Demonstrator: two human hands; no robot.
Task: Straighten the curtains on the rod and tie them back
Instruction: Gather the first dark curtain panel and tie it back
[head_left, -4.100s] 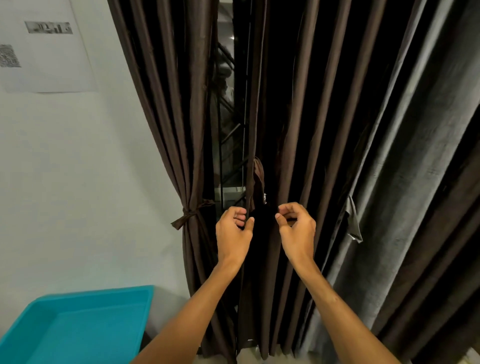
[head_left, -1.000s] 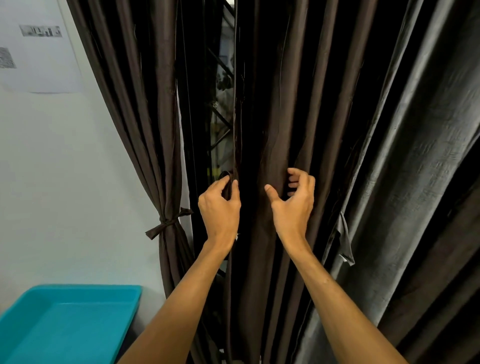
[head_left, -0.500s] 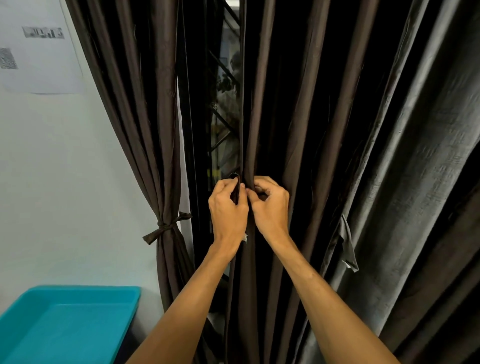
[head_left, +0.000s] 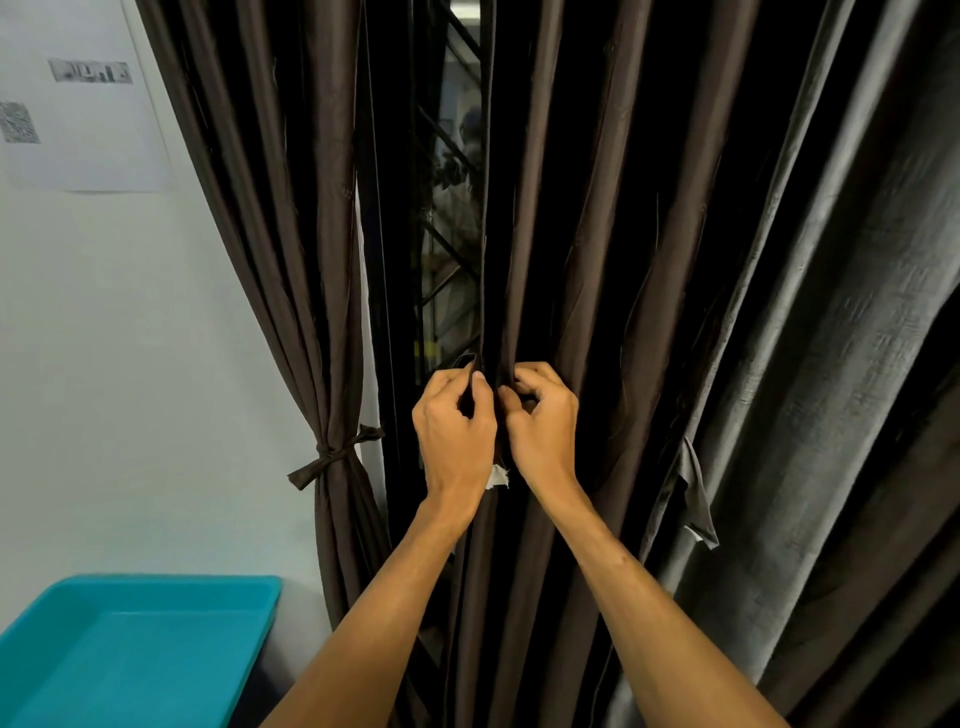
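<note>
Here the left hand (head_left: 454, 426) pinched the tie band (head_left: 466, 360) and the right hand (head_left: 543, 421) curled round its other end, meeting before the gathered middle curtain (head_left: 524, 260), likely to cinch its folds

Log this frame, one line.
left hand: pinches tie strap | right hand: pinches middle curtain | left curtain: tied back

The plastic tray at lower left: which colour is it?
The plastic tray is turquoise blue, seen best in head view.
</note>
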